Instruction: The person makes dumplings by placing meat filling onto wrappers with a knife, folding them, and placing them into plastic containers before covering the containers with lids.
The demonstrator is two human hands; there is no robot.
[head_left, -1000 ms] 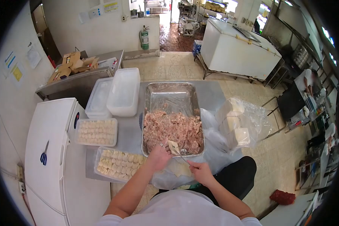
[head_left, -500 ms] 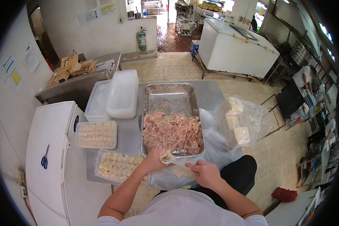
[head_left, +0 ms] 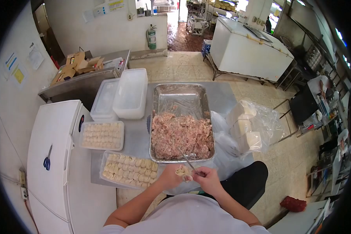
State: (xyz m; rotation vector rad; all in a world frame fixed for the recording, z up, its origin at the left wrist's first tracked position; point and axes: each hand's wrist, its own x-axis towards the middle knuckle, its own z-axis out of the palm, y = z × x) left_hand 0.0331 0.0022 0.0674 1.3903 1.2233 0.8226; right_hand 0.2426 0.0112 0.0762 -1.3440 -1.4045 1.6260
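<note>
My left hand holds a small dough wrapper, gathered into a cup shape, just below the near edge of the metal tray. My right hand grips a thin metal utensil and touches the wrapper's right side. The utensil points up over the tray, its tip near the ground meat. To the left, a plastic container holds rows of dumplings, and a second container of dumplings lies beyond it.
Two clear plastic bins stand at the table's back left. A plastic bag with pale blocks lies right of the tray. Blue scissors rest on a white appliance at left. A person is at the far right.
My hands have drawn together and lower, clear of the tray's near edge. The wrapper has closed up into a cup, and the utensil has swung from its inside to point up over the meat.
</note>
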